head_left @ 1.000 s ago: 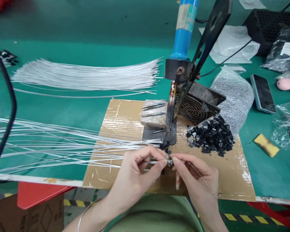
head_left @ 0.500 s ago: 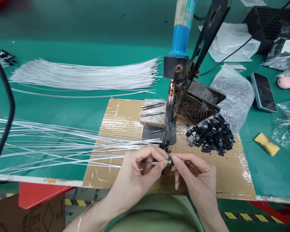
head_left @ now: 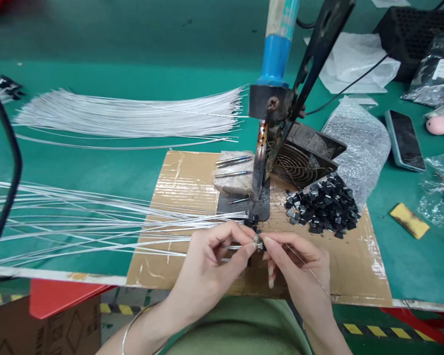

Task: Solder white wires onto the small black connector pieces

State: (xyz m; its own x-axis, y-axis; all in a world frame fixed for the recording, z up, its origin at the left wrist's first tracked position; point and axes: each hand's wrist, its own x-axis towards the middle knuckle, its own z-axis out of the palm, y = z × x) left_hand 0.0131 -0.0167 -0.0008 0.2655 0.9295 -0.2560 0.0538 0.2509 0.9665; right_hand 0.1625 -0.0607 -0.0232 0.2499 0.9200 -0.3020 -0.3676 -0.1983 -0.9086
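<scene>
My left hand (head_left: 212,264) is closed in a pinch on a thin white wire, close to the wire's end. Its fingertips meet those of my right hand (head_left: 301,271), also pinched, at a small dark connector piece (head_left: 260,244) that the fingers mostly cover. A fine strand of solder wire (head_left: 311,272) runs across my right hand's fingers and palm. Just beyond the fingertips lie several white wires (head_left: 192,224) with black ends. Above them, the soldering iron (head_left: 261,158) hangs tip-down in a black stand (head_left: 311,74), apart from my hands.
Brown cardboard (head_left: 355,276) covers the work spot. A heap of small black connector pieces (head_left: 325,207) lies right, before a dusty fan (head_left: 296,165). A white wire bundle (head_left: 133,116) lies back left. Bubble wrap (head_left: 358,143), a phone (head_left: 405,140) and a yellow sponge (head_left: 409,221) lie farther right.
Almost nothing differs. Both hands keep their pinch at the same spot, with only a slight shift of the fingertips around the small piece.
</scene>
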